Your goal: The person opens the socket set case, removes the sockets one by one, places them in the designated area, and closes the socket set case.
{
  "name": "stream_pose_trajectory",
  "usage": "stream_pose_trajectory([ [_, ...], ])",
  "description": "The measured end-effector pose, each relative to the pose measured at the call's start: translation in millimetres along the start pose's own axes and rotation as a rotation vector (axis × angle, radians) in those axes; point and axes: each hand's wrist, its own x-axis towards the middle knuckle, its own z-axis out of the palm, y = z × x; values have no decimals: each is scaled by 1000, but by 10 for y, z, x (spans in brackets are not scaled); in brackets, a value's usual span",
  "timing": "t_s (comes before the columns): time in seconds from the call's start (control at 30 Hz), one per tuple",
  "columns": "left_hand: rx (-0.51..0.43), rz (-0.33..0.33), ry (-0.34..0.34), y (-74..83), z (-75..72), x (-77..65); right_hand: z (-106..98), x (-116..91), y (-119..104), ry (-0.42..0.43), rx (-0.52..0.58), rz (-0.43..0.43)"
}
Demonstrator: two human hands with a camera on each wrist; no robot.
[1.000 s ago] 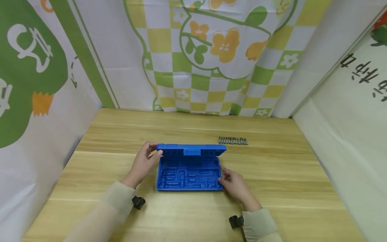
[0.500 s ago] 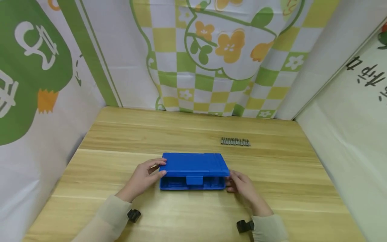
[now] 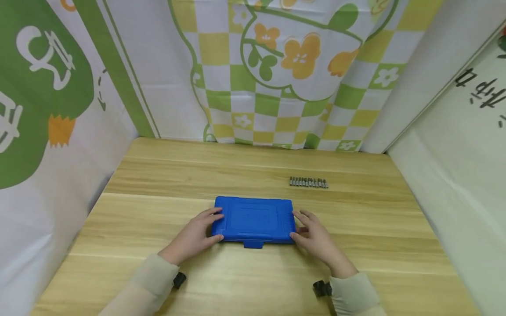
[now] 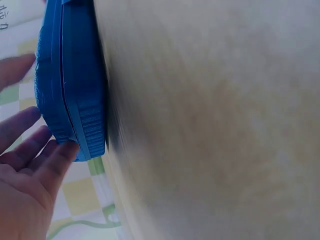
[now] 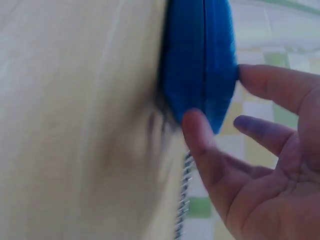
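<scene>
A blue plastic case lies flat on the table with its lid down, and the latch tab juts from its front edge. At the case's left end, my left hand rests thumb and fingertips on the lid and side, the fingers fairly straight. My right hand is at the opposite end, thumb on the front right corner and extended fingers by the side. In both wrist views a thin seam runs between lid and base. The inside of the case is hidden.
Beyond the case to the right, several short metal pieces like driver bits lie side by side in a row. The wooden table ends at a patterned cloth behind, with cloth walls at both sides.
The lid has swung down from raised to flat on the base, covering the moulded interior. Both hands have stayed at the case's ends; the right fingers have come up toward the lid edge.
</scene>
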Motion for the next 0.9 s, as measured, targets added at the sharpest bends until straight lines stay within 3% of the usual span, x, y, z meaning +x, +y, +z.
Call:
stream_pose_trajectory([
  [0.17,100,19,-27,43,9,19,17,-28,-218,-11,-372,-212],
  [0.27,201,69,-39,73,9,31,54,-25,-333,-58,-495,-309],
  [0.37,308,132,-53,118,15,56,103,-9,-386,-82,-561,-351],
  [0.53,407,205,-64,203,29,112,188,65,-461,-118,-639,-379],
  [0.7,480,183,-74,267,45,190,269,221,-558,-136,-709,-419],
  [0.9,516,158,-89,279,43,319,353,390,-596,-97,-790,-389],
])
